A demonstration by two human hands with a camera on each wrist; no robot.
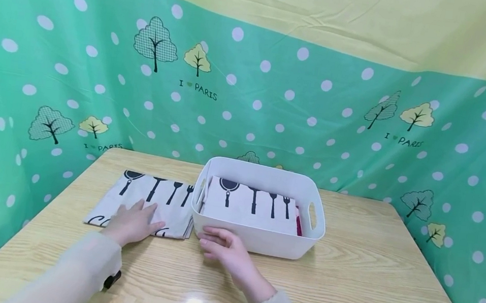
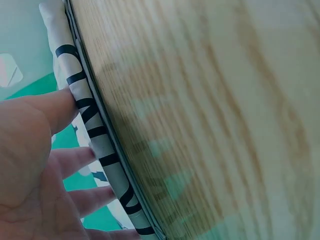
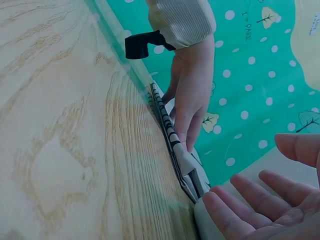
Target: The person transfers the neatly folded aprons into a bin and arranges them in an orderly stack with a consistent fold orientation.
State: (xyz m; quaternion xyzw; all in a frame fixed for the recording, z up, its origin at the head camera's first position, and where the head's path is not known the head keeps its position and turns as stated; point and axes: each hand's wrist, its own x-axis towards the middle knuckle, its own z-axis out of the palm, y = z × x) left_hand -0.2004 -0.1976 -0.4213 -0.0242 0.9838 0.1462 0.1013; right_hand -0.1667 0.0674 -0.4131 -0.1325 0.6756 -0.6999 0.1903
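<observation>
In the head view a folded white cloth (image 1: 140, 190), printed with black kitchen utensils and lettering, lies flat on the table. My left hand (image 1: 132, 224) rests on its front part with the fingers spread. The left wrist view shows the thumb and fingertips of that hand (image 2: 30, 165) touching the cloth's printed upper side, level with its folded edge (image 2: 107, 150). Just right of the cloth stands a white plastic basket (image 1: 254, 240). My right hand (image 1: 229, 254) is at the basket's front left corner, fingers loosely bent and holding nothing. Inside the basket sits another folded utensil-print cloth (image 1: 238, 216).
Something dark red (image 1: 298, 223) shows beside the cloth in the basket, at its right end. The wooden table (image 1: 369, 280) extends to the right and front. A green dotted curtain (image 1: 275, 120) hangs behind and at both sides.
</observation>
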